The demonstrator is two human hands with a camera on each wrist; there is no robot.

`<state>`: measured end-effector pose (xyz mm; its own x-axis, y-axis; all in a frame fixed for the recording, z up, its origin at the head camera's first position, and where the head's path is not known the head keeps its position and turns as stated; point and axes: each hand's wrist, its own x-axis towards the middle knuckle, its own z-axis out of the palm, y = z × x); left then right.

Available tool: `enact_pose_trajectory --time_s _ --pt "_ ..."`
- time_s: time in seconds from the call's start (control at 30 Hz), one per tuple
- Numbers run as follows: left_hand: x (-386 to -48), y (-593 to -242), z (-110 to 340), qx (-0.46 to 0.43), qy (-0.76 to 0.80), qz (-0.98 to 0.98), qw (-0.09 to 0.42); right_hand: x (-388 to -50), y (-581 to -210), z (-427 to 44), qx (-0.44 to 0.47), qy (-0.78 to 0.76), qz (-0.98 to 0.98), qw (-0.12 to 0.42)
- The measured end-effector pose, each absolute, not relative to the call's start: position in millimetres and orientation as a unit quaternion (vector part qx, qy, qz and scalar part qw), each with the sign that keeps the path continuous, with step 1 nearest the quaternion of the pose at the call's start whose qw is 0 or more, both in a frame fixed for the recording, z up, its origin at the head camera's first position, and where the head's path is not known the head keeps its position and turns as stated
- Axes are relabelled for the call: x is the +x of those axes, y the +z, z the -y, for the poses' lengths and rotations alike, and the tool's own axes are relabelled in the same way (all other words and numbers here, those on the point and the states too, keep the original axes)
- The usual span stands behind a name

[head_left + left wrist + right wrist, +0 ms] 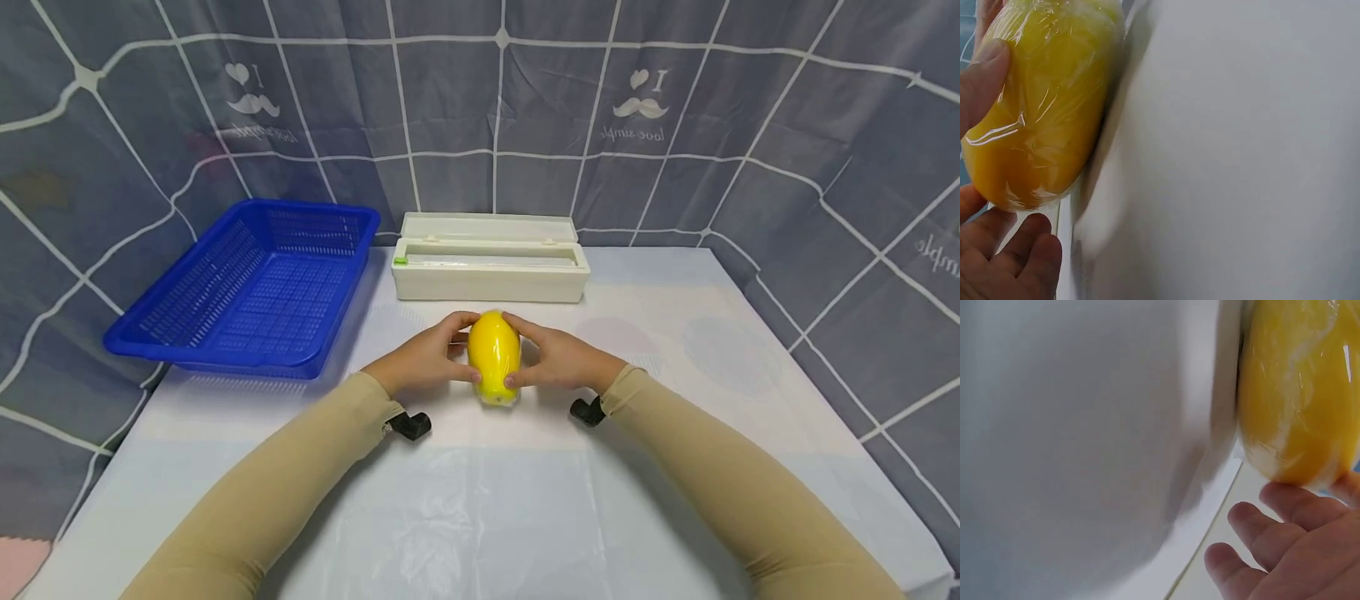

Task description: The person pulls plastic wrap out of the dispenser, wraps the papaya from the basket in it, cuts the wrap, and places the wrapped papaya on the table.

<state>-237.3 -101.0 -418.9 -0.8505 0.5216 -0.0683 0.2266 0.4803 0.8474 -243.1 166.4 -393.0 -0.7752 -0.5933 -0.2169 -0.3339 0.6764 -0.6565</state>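
Observation:
A yellow oval fruit (494, 354) wrapped in clear, shiny cling film lies on the white table in front of me. My left hand (435, 354) holds its left side, thumb near the close end and fingers at the far end. From the opposite side my right hand (562, 357) grips it the same way. Creases in the film on the fruit (1047, 119) show in the left wrist view. Fingertips of my right hand (1297, 544) touch the fruit's end (1297, 412) in the right wrist view; the thumb is out of sight there.
Behind the fruit stands a white cling film dispenser (491, 288) with its lid raised and a green slider (401, 261) at the left. A blue plastic basket (318, 333) sits at the table's left. A grey checked curtain (450, 100) encloses the back and sides.

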Motion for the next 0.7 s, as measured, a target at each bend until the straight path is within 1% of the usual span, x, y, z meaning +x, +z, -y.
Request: enact_pose_trajectory --time_s 0.27,0.7 --pt "-236.1 -416.7 100.2 0.220 0.431 -0.856 0.183 -244.9 -395.5 -172.6 -0.266 -0.304 -0.890 0.214" --pt "-234.5 -416.5 103.3 0.212 0.428 -0.860 0.183 -240.3 -394.5 -168.2 -0.277 -0.305 -0.888 0.202"
